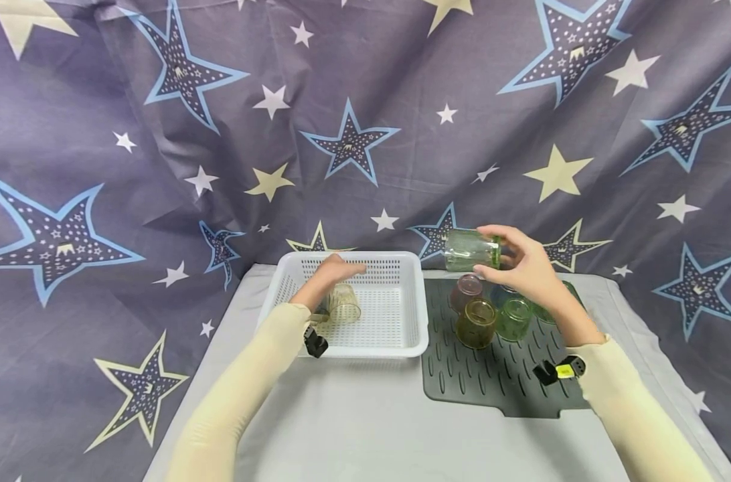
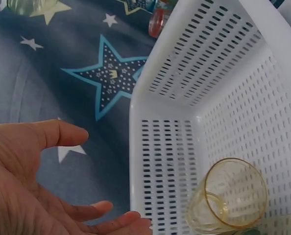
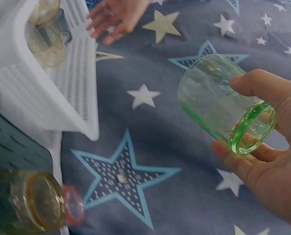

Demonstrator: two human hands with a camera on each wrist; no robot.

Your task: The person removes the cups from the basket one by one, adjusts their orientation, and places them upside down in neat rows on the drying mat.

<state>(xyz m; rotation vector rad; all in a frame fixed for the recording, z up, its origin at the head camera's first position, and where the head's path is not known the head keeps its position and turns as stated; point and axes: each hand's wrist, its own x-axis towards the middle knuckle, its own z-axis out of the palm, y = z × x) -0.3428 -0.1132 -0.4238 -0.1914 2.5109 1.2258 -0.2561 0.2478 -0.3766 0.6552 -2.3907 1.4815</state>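
Note:
My right hand [image 1: 529,269] holds a clear green glass [image 1: 464,249] near its thick base, thumb on one side and fingers on the other. Lying nearly sideways, the glass is raised above the drying mat [image 1: 462,376], its mouth pointing left toward the basket. My left hand [image 1: 335,272] hovers over the left back part of the white basket [image 1: 422,321], fingers spread and nothing in them, as the left wrist view shows. Inside the basket, a pale amber glass [image 2: 236,193] leans at the left side, with other glasses partly hidden by my left forearm.
On the dark ridged mat, several glasses stand bottom up: an amber glass [image 1: 476,324], a pink glass [image 1: 465,292], a green glass [image 1: 514,318] and others partly behind my right hand. A star-patterned curtain [image 1: 353,201] hangs behind the grey-white table [image 1: 365,422].

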